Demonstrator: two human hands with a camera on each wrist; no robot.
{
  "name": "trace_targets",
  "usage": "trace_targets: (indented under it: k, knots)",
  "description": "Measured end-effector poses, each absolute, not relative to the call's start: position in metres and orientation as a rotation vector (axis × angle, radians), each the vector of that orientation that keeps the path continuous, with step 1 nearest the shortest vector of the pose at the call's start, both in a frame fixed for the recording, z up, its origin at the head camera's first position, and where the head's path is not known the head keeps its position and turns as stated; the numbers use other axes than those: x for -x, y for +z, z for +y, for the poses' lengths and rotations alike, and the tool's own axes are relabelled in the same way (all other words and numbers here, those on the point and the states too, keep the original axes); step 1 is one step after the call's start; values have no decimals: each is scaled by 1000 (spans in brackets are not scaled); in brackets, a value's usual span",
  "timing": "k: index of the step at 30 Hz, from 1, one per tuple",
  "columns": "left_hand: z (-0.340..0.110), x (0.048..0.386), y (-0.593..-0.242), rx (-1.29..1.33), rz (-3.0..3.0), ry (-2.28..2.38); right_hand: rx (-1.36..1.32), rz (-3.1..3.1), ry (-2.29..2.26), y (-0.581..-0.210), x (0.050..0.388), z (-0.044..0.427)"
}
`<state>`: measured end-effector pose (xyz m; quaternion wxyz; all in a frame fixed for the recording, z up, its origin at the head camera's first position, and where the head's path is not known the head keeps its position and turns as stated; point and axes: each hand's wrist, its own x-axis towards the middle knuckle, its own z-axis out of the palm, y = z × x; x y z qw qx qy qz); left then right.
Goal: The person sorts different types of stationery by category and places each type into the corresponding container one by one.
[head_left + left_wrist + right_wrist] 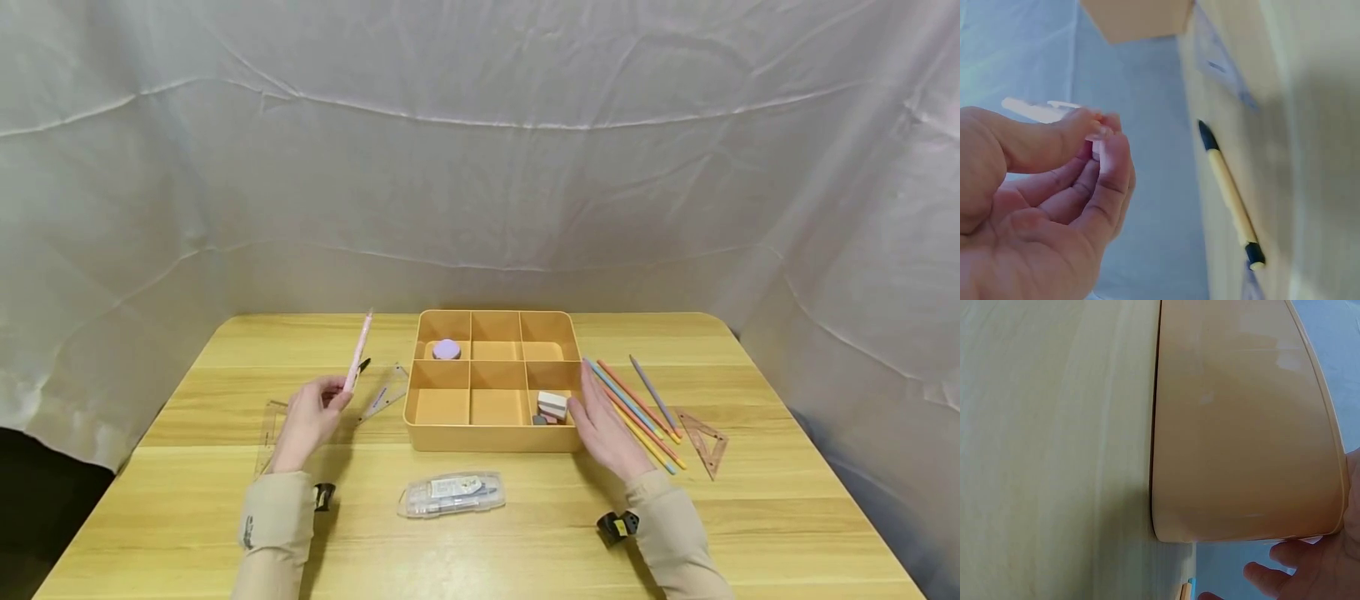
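Between thumb and fingertips, my left hand (309,417) pinches a pink pen (359,350), raised above the table left of the box. In the left wrist view the hand (1054,187) holds the pale pen (1035,111), while a yellow pen with black ends (1230,194) lies on the table. My right hand (609,427) rests against the right side of the orange six-compartment box (491,438), fingers extended. The right wrist view has its fingers (1272,575) at the box's corner (1247,456). A purple round item (446,349) sits in the back-left compartment, erasers (552,405) in the front-right one.
A clear case (453,494) lies in front of the box. Several coloured pencils (637,404) and a reddish set square (705,442) are to the right. Left of the box are a clear set square (384,393) and another transparent ruler (267,437).
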<state>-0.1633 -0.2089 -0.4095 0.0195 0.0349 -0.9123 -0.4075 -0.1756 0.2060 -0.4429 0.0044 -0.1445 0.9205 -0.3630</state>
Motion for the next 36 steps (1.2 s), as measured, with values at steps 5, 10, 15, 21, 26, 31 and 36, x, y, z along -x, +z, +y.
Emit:
trace_targets:
  k: [5, 10, 15, 21, 26, 31, 36]
  knots:
    - [-205, 161, -400, -39, -2765, -1247, 445, 2885, -1135, -443, 176, 206]
    - [-199, 157, -392, 25, -2686, -1193, 443, 2887, -1138, -442, 175, 205]
    - [-193, 152, -383, 70, -2644, -1183, 444, 2885, -1135, -442, 175, 205]
    - [-185, 148, -377, 199, -2671, -1172, 443, 2880, -1136, -442, 175, 206]
    - [-172, 148, -378, 227, -2681, -1181, 441, 2876, -1139, -441, 175, 206]
    - [-155, 150, -383, 274, -2683, -1185, 442, 2878, -1134, -441, 175, 206]
    - [-145, 151, -389, 324, -2683, -1138, 451, 2876, -1144, -442, 175, 206]
